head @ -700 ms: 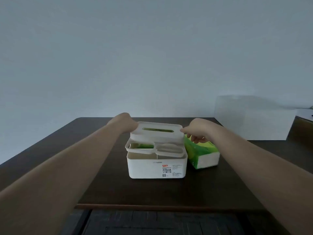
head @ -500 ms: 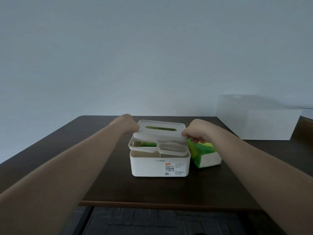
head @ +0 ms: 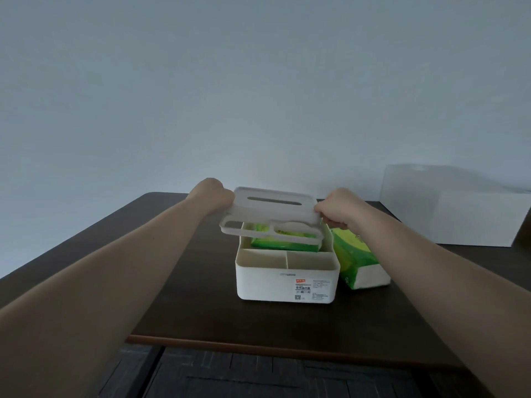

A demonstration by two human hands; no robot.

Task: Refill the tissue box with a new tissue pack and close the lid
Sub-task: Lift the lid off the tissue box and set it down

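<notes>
A white tissue box [head: 284, 281] with a label on its front stands on the dark table [head: 201, 320]. Its white lid [head: 271, 216], with a slot and two openings, hovers clear above the box. My left hand [head: 214, 193] grips the lid's left end and my right hand [head: 337, 208] grips its right end. A green tissue pack [head: 283, 242] lies inside the box's rear compartment, partly hidden by the lid. Two front compartments look empty. Another green tissue pack [head: 356, 259] lies on the table just right of the box.
A large white box [head: 451, 208] stands at the table's back right corner. The table's near edge runs just below the tissue box, with dark flooring [head: 258, 377] beneath. A plain wall fills the background.
Both hands have raised the lid off the box, so the pack inside and the front compartments now show.
</notes>
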